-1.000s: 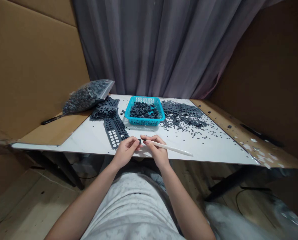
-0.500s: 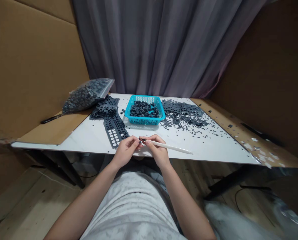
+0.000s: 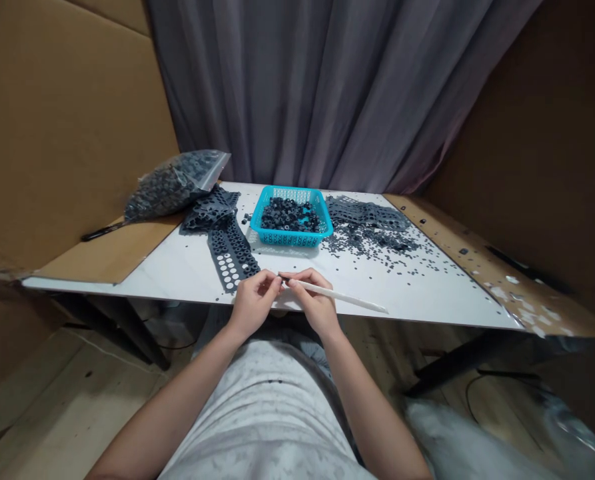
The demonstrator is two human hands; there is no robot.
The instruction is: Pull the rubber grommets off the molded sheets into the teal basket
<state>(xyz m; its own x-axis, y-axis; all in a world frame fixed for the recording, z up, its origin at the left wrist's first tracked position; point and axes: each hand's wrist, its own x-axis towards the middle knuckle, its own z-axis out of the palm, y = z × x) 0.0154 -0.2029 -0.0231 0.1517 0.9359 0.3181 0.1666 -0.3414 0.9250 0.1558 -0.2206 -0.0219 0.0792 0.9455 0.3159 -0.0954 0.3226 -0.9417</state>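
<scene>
Near the table's front edge my two hands meet. My left hand [image 3: 253,298] pinches a small dark ring-like piece [image 3: 282,280], mostly hidden by the fingertips. In my right hand [image 3: 318,297] is a slim white stick-like tool [image 3: 350,295] with a dark tip, its tip touching or close to the piece and its tail slanting down to the right. Just left of the hands lies a dark perforated sheet [image 3: 232,257] with thick black rings in it and several round holes showing white. Beyond the hands stands a turquoise basket [image 3: 292,237] holding many black rings.
A zip bag [image 3: 177,183] full of dark pieces rests at the back left, by a black-handled tool [image 3: 102,232]. Back right lie punched dark sheets [image 3: 364,212] and scattered black bits [image 3: 377,241]. Cardboard walls [image 3: 72,133] flank the white table [image 3: 177,267]; a grey curtain [image 3: 302,87] hangs behind.
My view has shifted slightly. Both hands stay together in nearly the same place, with a small change in the left fingers around the dark piece.
</scene>
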